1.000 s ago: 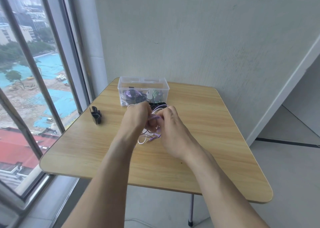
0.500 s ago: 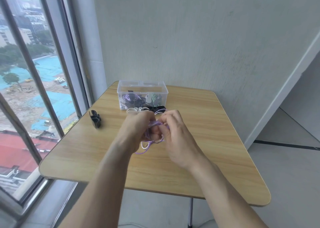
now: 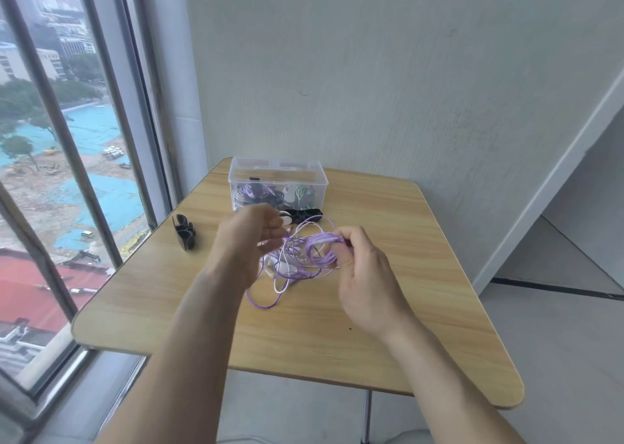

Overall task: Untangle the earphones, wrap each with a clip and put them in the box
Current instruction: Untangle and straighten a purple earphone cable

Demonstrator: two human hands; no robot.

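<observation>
- Head view looks down on a wooden table [image 3: 388, 308] with both hands raised over its middle.
- Right hand [image 3: 363, 274] has its fingers curled round a gathered bundle of purple earphone cord [image 3: 319, 251], held just above the tabletop.
- Left hand [image 3: 250, 241], at nine o'clock from the bundle, looks to be pinching a strand that runs off it; the fingers are blurred, so the exact grip is unclear.
- Loose purple and white loops hang below the hands toward six o'clock and trail onto the table, so I judge the untangling unfinished.
- Clear box [image 3: 277, 183] sits at twelve o'clock by the wall and already holds several wrapped earphones.
- Black clips [image 3: 184, 232] lie at ten o'clock, well apart from the hands.
- Another dark earphone set [image 3: 302, 214] lies just in front of the box.
- Left to do, by my reading: free this cord, clip it, box it, then handle the rest.
</observation>
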